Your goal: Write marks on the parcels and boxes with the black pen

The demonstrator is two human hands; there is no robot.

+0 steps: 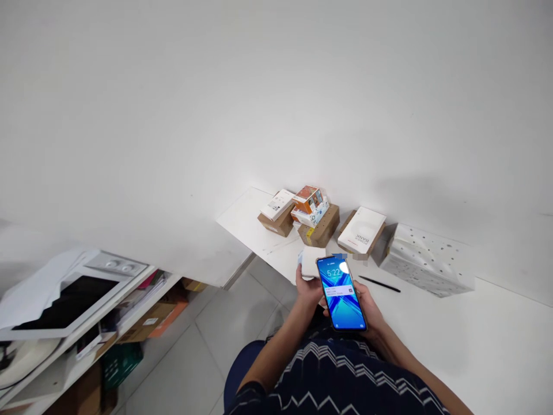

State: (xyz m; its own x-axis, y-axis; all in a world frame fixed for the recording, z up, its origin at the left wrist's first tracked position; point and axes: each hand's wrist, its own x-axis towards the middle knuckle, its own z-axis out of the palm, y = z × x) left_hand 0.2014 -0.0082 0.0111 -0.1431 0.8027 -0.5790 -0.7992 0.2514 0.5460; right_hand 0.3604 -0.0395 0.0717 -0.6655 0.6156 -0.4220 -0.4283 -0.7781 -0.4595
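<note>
My right hand (366, 300) is closed round a smartphone (341, 300). Its lit screen faces me, with a blue wallpaper and the time 5:22. To the left of the phone, my left hand (307, 287) grips a small white box (313, 263) with a light blue side. The phone's edge covers part of that box and of my left fingers. A black pen (380, 283) lies on the white table to the right of the phone.
Along the wall stand a white power bank box (362, 229) on a brown carton, an orange box (307, 199) on stacked boxes, another white box (277, 204) and a dotted white package (425, 256). At left, a shelf bears a white microwave (73, 300).
</note>
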